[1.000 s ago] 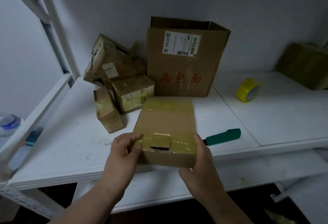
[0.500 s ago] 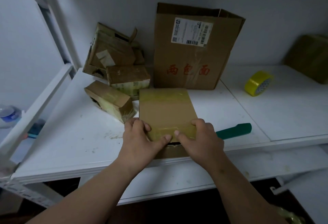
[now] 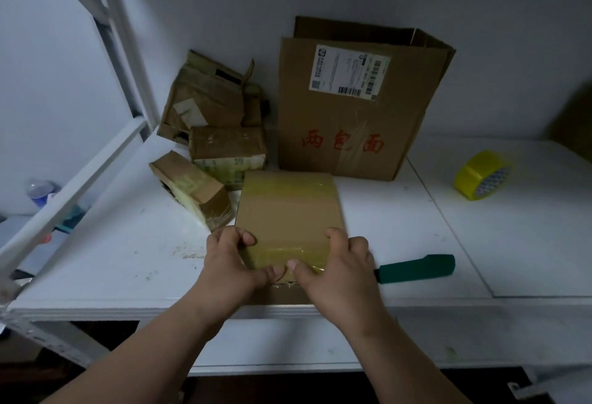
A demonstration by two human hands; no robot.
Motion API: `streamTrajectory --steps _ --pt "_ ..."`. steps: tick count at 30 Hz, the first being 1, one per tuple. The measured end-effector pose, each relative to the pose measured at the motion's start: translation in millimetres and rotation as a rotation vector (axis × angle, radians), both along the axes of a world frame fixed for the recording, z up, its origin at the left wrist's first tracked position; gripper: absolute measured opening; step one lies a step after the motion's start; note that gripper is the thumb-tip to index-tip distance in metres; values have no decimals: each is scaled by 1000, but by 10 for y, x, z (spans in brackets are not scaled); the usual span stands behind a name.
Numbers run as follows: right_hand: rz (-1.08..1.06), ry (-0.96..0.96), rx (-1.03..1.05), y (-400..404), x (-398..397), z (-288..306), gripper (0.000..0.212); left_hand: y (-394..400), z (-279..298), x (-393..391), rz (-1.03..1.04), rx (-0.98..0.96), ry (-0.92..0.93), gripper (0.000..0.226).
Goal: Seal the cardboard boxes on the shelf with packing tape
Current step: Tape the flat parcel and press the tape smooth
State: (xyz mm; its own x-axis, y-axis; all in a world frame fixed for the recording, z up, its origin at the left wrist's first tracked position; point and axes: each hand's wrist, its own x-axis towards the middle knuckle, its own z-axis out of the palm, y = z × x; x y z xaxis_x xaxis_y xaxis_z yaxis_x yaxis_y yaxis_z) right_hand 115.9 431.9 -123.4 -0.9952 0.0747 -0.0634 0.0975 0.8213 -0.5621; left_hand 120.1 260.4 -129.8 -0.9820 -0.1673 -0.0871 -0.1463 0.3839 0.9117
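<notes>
A flat brown cardboard box (image 3: 288,211) lies on the white shelf (image 3: 128,259) near its front edge, with yellowish tape strips across its far end and its near end. My left hand (image 3: 232,259) grips the box's near left corner, thumb pressing the near tape strip. My right hand (image 3: 339,266) grips the near right corner, its thumb on the same strip beside the left thumb. A yellow tape roll (image 3: 482,176) lies at the right of the shelf, apart from both hands.
A tall open carton (image 3: 358,105) with a shipping label stands behind the box. Three small taped boxes (image 3: 205,153) are piled at back left. A green-handled knife (image 3: 416,269) lies just right of my right hand. Shelf posts rise at left.
The box was tipped up in my hands a second ago and now lies flat on the shelf. Both thumbs have come together on the near tape strip.
</notes>
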Motion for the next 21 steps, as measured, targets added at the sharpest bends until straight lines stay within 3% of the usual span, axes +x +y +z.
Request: streamTrajectory --steps 4,7,9,11,17,21 --pt "102 -50 38 90 -20 79 71 -20 29 13 -30 -24 -71 54" --pt "126 -95 -83 280 -97 150 57 -56 104 -17 -37 -72 -102 42" --pt "103 -51 -109 449 -187 202 48 -31 193 -77 40 -263 -14 29" --pt "51 -6 -107 620 -282 253 43 91 345 -139 60 -406 85 34" --pt "-137 39 -62 1165 -539 274 41 726 651 -403 -247 -495 201 28" --pt "-325 47 -198 1673 -661 188 43 1181 679 -628 -373 -372 214 24"
